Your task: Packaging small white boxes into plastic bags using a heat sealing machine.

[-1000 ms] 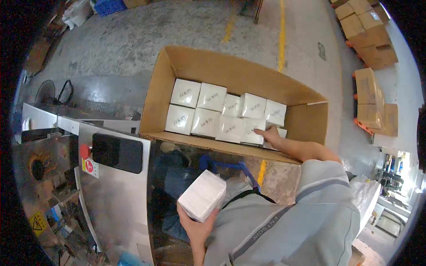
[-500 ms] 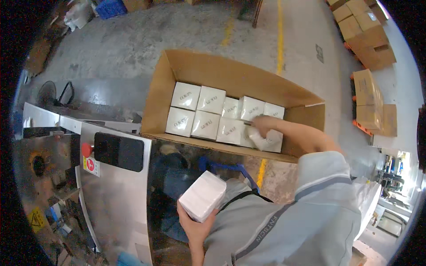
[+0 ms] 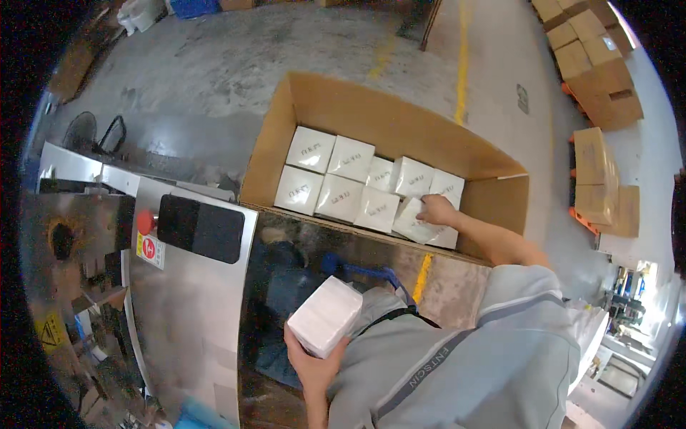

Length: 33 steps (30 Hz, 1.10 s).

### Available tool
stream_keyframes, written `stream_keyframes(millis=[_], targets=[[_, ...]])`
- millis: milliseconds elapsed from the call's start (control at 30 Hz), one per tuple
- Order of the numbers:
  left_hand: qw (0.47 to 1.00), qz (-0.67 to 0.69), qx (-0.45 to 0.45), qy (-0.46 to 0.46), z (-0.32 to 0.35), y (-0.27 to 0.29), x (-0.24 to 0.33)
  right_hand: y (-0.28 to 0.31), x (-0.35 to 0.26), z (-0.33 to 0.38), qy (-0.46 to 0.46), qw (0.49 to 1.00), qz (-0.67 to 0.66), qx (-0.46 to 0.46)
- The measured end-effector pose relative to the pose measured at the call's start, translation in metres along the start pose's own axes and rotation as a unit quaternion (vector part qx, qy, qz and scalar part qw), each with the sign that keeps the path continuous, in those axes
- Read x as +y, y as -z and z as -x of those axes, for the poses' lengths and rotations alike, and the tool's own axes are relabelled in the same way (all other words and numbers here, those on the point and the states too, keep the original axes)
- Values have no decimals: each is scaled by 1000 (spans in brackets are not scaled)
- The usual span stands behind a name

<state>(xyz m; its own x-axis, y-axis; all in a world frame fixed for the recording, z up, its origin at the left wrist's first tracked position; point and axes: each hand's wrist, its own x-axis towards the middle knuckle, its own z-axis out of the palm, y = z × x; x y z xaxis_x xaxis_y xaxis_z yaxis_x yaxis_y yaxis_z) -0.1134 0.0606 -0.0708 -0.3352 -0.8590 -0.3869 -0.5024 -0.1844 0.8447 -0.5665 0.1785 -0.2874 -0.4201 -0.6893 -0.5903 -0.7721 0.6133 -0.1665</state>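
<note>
My left hand (image 3: 313, 368) is closed around the lower end of a white, block-shaped wrapped pack (image 3: 327, 314), in front of my body. An open cardboard carton (image 3: 386, 114) stands beyond it, with several white packs (image 3: 339, 196) in two rows, their clear wrapping shiny and printed on top. Inside the carton's right part, my right hand (image 3: 439, 209) grips the edge of a tilted white pack (image 3: 410, 223). That pack lies askew against its neighbours in the near row. Some of the fingertips are hidden.
Left of me is a metal machine panel (image 3: 189, 307) with a red button (image 3: 146, 222) and a dark, flat phone-like rectangle (image 3: 200, 227). Stacked cardboard boxes (image 3: 597, 168) stand at the right. A blue frame (image 3: 368, 272) shows below the carton.
The view has shifted slightly. My right hand has drawn back a little on the tilted pack, which has moved left, towards the near row's other packs. My left hand keeps its pack.
</note>
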Motion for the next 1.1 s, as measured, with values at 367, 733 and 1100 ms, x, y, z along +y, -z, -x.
stream_keyframes(millis=[367,733,1100], targets=[[999,-10,-8,-38,1,-2,4,-26,-4,-11,-78,985,-120,98],[998,-39,-10,-46,6,-7,1,-31,25,-78,-198,944,-263,18],[999,-46,10,-20,10,-8,11,1,71,-19,-284,943,-119,130]])
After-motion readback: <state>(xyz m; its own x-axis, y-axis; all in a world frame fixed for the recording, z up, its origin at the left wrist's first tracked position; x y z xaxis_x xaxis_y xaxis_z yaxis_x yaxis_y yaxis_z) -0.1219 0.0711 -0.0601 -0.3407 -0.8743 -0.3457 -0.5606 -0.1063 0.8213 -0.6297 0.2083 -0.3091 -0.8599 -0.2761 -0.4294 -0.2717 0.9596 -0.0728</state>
